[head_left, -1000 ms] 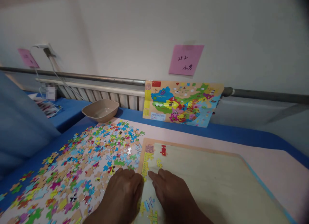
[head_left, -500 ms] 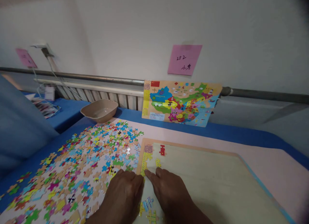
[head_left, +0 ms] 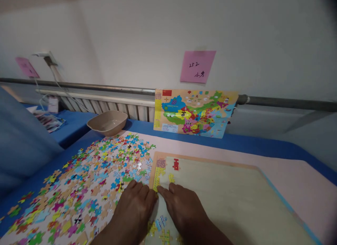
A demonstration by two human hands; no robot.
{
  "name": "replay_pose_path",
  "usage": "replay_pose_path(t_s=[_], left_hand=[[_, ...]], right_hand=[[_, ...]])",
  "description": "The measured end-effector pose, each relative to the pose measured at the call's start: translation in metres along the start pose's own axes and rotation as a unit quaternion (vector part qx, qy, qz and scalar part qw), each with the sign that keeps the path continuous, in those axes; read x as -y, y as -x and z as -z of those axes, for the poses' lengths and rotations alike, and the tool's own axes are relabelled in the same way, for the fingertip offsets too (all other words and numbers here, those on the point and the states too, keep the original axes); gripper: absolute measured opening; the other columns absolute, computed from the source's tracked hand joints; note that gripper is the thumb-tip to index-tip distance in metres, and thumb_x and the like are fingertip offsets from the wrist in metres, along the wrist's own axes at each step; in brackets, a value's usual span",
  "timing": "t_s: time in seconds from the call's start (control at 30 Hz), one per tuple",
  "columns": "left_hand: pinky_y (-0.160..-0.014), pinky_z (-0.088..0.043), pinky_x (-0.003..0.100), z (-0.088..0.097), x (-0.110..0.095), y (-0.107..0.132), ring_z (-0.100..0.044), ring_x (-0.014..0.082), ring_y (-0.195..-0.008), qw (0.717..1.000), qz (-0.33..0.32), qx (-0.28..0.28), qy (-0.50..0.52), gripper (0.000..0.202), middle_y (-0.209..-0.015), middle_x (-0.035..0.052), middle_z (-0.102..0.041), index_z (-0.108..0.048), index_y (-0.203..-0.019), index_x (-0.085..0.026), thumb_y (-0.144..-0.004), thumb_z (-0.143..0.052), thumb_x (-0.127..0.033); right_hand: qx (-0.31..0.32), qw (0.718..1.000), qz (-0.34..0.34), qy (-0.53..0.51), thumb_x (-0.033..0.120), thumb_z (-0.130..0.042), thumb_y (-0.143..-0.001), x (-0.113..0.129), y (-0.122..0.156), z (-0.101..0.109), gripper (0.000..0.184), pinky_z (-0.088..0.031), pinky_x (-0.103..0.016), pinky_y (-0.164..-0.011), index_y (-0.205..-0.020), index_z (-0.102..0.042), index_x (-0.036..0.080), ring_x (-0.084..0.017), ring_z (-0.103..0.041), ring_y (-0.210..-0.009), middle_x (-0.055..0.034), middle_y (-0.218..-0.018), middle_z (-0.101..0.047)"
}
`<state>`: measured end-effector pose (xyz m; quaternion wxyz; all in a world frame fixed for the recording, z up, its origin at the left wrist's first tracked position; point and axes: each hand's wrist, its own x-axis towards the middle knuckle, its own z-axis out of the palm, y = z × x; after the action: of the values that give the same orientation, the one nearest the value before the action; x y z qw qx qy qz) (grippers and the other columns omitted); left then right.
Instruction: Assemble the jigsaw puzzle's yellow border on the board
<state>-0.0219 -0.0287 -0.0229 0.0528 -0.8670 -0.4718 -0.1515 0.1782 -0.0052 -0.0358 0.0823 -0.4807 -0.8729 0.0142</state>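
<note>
Side by side, my two hands bend over the left border of a puzzle board (head_left: 218,188). My left hand (head_left: 135,206) is closed, knuckles up, over the board's edge; its fingertips are hidden. My right hand (head_left: 183,204) has curled fingers, its index fingertip on a yellow puzzle piece (head_left: 156,183) in the strip along that border. Beyond them lie a purple-patterned corner piece (head_left: 161,163), red joined pieces (head_left: 176,164) and a small yellow piece (head_left: 171,177). Nearer me, loose light-blue pieces (head_left: 160,223) and yellow pieces (head_left: 165,237) rest on the board.
Many loose puzzle pieces (head_left: 79,188) spread left of the board. A beige basin (head_left: 107,122) stands behind them. A picture map (head_left: 196,113) leans against the wall rail (head_left: 284,103), below a pink note (head_left: 198,66). Blue fabric (head_left: 23,136) hangs at the left.
The view has shifted slightly. Both hands stay at nearly the same place on the board's left border, with the loose pieces lying as before.
</note>
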Motion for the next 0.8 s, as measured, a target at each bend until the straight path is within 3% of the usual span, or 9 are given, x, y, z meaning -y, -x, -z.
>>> replay_pose_path(t_s=[0.13,0.27,0.53,0.8], left_hand=[[-0.075,-0.043,0.042,0.002,0.0,0.0,-0.059,0.0259,-0.076,0.998,-0.046,-0.052,0.009,0.034,-0.084,0.0037,-0.067,-0.067,-0.095,-0.018,-0.066,-0.062,-0.003],[-0.071,-0.043,0.04,0.0,-0.002,0.0,-0.058,0.0259,-0.075,0.996,-0.061,-0.07,0.001,0.046,-0.084,0.0044,-0.066,-0.066,-0.103,-0.016,-0.059,-0.06,-0.002],[-0.072,-0.043,0.041,-0.003,0.002,0.001,-0.056,0.0258,-0.074,0.991,-0.065,-0.115,0.005,0.042,-0.083,0.0053,-0.063,-0.06,-0.103,-0.017,-0.065,-0.055,0.0],[-0.067,-0.037,0.037,0.002,0.001,0.002,-0.053,0.0232,-0.069,0.987,-0.057,-0.144,0.052,0.021,-0.077,0.0046,-0.059,-0.059,-0.092,-0.019,-0.088,-0.048,-0.002]], right_hand=[[0.037,0.999,-0.005,-0.009,0.026,-0.066,-0.103,0.002,-0.003,0.007,0.021,-0.02,-0.034,-0.056,-0.12,-0.073,0.036,-0.02,-0.064,-0.07,0.0004,-0.087,-0.072],[0.054,0.998,-0.019,-0.016,0.026,-0.066,-0.103,0.002,-0.004,0.009,0.021,-0.02,-0.034,-0.056,-0.12,-0.074,0.036,-0.02,-0.065,-0.072,0.0,-0.087,-0.073],[0.044,0.999,-0.015,-0.021,0.024,-0.064,-0.104,0.002,-0.004,0.012,0.023,-0.021,-0.035,-0.056,-0.121,-0.074,0.035,-0.02,-0.066,-0.071,-0.0001,-0.087,-0.073],[0.048,0.999,-0.013,-0.022,0.026,-0.066,-0.103,0.002,-0.004,0.012,0.015,-0.026,-0.034,-0.057,-0.113,-0.075,0.033,-0.022,-0.068,-0.072,-0.001,-0.089,-0.075]])
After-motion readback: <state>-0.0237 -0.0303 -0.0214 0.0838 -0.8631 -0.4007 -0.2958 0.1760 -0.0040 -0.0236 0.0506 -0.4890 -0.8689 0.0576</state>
